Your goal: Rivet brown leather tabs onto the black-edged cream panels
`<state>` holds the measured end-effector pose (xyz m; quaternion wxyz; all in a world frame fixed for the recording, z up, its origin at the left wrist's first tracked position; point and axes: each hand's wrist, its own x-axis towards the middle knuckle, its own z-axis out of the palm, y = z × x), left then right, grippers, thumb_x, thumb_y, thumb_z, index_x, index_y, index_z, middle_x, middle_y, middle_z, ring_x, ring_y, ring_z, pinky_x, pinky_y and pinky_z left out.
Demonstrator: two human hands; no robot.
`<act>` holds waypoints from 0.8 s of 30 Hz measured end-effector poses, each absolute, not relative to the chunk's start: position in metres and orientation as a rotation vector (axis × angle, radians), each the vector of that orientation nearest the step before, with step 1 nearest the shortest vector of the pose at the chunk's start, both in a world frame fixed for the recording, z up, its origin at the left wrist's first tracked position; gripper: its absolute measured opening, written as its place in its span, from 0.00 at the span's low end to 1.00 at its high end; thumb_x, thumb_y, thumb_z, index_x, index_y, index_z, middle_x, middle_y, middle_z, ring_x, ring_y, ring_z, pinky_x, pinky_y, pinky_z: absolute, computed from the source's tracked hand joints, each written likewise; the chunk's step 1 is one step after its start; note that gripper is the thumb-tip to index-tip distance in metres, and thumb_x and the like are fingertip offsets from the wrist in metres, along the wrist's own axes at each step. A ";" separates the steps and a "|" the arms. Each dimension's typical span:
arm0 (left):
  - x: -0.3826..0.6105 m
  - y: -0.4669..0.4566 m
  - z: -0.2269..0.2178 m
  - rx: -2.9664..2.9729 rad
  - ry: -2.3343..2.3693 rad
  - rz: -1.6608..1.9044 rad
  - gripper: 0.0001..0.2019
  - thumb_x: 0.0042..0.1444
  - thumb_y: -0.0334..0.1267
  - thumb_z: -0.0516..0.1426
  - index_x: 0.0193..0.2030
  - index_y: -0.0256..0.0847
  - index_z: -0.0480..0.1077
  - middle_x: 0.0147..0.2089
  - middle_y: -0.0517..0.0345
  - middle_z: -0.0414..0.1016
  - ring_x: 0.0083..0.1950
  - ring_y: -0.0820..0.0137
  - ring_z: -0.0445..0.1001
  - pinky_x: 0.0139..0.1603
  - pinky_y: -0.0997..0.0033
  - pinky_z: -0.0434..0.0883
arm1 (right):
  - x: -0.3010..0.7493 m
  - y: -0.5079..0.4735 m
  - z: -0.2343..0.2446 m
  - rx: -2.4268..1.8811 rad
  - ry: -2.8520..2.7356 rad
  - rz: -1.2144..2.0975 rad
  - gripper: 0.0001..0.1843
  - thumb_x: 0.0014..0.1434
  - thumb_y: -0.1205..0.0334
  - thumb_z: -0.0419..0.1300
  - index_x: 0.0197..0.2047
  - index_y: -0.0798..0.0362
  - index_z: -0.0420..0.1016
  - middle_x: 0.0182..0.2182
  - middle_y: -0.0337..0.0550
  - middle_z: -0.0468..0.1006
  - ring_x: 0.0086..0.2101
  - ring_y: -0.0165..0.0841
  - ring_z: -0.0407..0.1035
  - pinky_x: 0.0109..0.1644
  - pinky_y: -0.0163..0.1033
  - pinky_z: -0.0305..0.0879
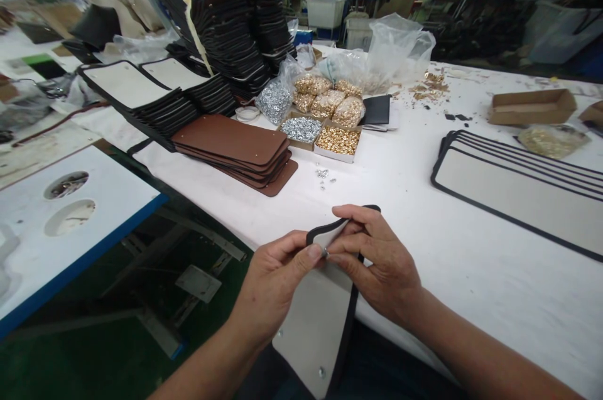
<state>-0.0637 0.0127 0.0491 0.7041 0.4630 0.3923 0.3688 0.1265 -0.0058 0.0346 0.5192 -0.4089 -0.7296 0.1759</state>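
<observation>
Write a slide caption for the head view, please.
Left hand and right hand hold a bent, black-edged panel at a white worktable bearing metal parts.

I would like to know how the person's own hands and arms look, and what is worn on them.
The left hand and right hand are bare, with no glove, ring or watch showing. The left forearm and right forearm are uncovered as far as the picture shows; no sleeve, marking or cable is visible on them.
</observation>
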 end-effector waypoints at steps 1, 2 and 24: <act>-0.063 0.012 0.050 1.067 0.894 0.828 0.08 0.63 0.42 0.64 0.41 0.40 0.79 0.38 0.56 0.78 0.38 0.68 0.74 0.41 0.70 0.70 | 0.127 -0.006 0.035 -0.988 -1.749 0.432 0.08 0.64 0.73 0.64 0.42 0.50 0.79 0.59 0.47 0.68 0.40 0.30 0.72 0.49 0.43 0.73; -0.062 0.012 0.050 1.109 0.921 0.837 0.09 0.63 0.43 0.64 0.42 0.40 0.79 0.40 0.56 0.79 0.40 0.68 0.74 0.42 0.69 0.71 | 0.127 -0.006 0.036 -0.994 -1.749 0.437 0.08 0.64 0.73 0.64 0.42 0.51 0.79 0.58 0.47 0.68 0.41 0.30 0.72 0.49 0.42 0.73; -0.048 0.004 0.045 1.763 1.077 1.082 0.09 0.64 0.32 0.62 0.47 0.49 0.81 0.42 0.62 0.83 0.41 0.70 0.80 0.43 0.75 0.74 | 0.141 -0.006 0.044 -1.185 -1.983 0.098 0.04 0.70 0.63 0.60 0.42 0.52 0.75 0.34 0.43 0.77 0.36 0.35 0.73 0.39 0.40 0.67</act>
